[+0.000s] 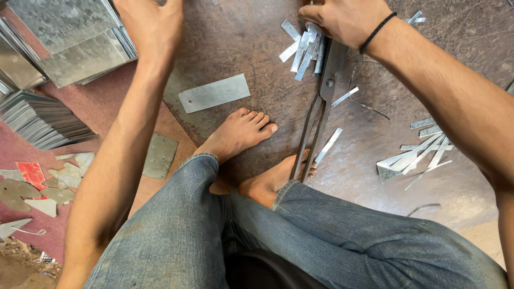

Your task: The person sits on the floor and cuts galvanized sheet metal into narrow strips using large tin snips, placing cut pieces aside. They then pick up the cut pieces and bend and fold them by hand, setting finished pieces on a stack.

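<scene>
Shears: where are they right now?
Head view, centre-right: the shears lie on the metal sheet, blades under the right hand beside the strips, handles reaching the right foot.

The right hand (342, 18) is resting on a bunch of narrow metal strips (305, 51) by the blades of big tin snips (321, 107), whose long handles are lying against a bare foot (276, 179). The left hand (152, 24) is reaching toward a stack of metal sheets (69, 43) at the upper left. A flat metal plate (214, 92) is lying between the arms on the rusty floor sheet (241, 32). More cut strips (415, 158) are lying at the right.
</scene>
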